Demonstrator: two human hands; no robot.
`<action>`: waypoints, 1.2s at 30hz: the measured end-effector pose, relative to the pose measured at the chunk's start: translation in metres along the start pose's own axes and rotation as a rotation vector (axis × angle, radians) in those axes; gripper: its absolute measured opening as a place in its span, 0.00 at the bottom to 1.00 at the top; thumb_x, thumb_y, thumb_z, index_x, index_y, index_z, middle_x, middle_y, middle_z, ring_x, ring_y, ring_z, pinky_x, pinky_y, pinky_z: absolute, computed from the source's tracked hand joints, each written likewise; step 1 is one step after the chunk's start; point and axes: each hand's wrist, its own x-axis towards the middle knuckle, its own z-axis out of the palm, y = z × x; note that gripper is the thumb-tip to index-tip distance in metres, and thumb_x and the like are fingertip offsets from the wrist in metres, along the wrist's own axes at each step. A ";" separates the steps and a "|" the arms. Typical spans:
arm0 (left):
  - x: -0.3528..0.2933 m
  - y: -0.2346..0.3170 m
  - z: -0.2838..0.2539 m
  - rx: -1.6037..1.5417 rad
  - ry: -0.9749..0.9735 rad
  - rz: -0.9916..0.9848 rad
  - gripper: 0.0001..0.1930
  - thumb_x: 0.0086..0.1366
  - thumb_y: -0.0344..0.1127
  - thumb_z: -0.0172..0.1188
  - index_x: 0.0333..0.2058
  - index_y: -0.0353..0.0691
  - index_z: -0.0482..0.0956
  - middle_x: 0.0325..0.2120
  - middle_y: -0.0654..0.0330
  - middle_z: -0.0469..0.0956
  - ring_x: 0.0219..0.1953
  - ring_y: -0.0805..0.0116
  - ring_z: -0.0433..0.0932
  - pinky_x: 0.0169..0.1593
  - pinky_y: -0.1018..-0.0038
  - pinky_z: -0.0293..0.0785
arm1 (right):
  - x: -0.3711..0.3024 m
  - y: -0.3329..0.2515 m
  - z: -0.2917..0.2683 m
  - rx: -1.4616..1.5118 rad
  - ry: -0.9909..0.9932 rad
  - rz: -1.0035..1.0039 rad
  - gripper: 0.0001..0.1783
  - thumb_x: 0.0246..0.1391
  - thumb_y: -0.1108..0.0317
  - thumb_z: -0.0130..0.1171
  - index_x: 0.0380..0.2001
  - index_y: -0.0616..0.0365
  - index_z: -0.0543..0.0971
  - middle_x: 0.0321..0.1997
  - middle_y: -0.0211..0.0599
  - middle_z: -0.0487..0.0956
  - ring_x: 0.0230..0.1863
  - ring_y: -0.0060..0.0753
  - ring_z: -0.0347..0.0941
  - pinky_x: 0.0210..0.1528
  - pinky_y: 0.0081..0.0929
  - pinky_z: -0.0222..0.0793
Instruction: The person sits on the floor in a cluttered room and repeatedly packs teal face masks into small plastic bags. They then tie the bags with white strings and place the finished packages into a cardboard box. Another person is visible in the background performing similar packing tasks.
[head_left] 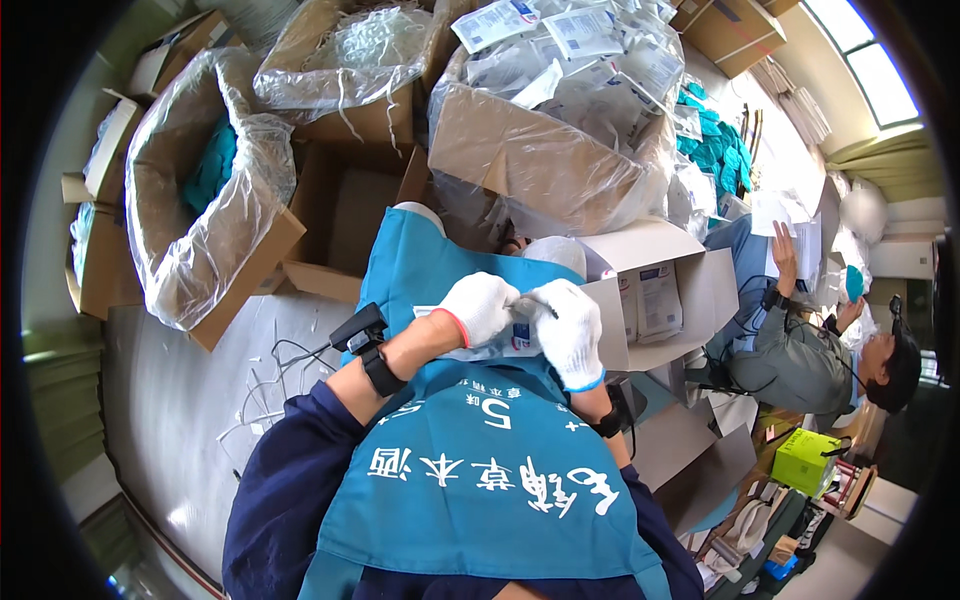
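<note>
The left hand [480, 309], in a white glove with a red cuff, and the right hand [568, 335], in one with a blue cuff, met over the lap, their fingers bent and tips close together; whether they grasped anything between them, I could not tell. The packet [520, 340] lay just beneath both hands, over the blue apron [450, 530]. Beside the right hand stood a white carton [640, 247] with similar packets [658, 300] inside.

Grey floor [160, 440], green curtains [65, 400] either side, a bright window [880, 78] (upper right).
</note>
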 end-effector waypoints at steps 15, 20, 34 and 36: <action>-0.014 0.055 -0.041 0.469 0.414 0.744 0.04 0.54 0.34 0.64 0.30 0.45 0.80 0.19 0.64 0.74 0.21 0.65 0.76 0.25 0.68 0.70 | -0.006 0.077 0.089 0.427 0.179 0.352 0.14 0.59 0.66 0.62 0.21 0.59 0.80 0.18 0.30 0.76 0.20 0.21 0.69 0.25 0.24 0.64; -0.030 0.062 -0.065 0.122 0.760 0.536 0.01 0.61 0.27 0.63 0.32 0.41 0.80 0.23 0.59 0.79 0.22 0.57 0.77 0.28 0.68 0.74 | 0.003 0.094 0.094 0.995 0.236 0.747 0.09 0.61 0.66 0.60 0.32 0.62 0.81 0.31 0.34 0.80 0.30 0.26 0.75 0.36 0.26 0.73; -0.021 0.008 -0.036 -0.626 0.997 -0.139 0.11 0.74 0.34 0.56 0.40 0.31 0.81 0.33 0.61 0.82 0.36 0.76 0.76 0.45 0.79 0.73 | 0.000 -0.027 0.026 0.596 -0.061 0.499 0.20 0.47 0.74 0.66 0.46 0.62 0.80 0.38 0.41 0.83 0.38 0.34 0.80 0.43 0.29 0.76; -0.021 0.007 -0.040 -0.841 0.940 -0.106 0.10 0.74 0.33 0.56 0.40 0.30 0.82 0.34 0.62 0.82 0.38 0.76 0.77 0.46 0.79 0.73 | -0.001 -0.007 0.027 0.062 -0.010 0.095 0.16 0.49 0.73 0.66 0.43 0.63 0.81 0.36 0.43 0.82 0.33 0.42 0.80 0.38 0.30 0.76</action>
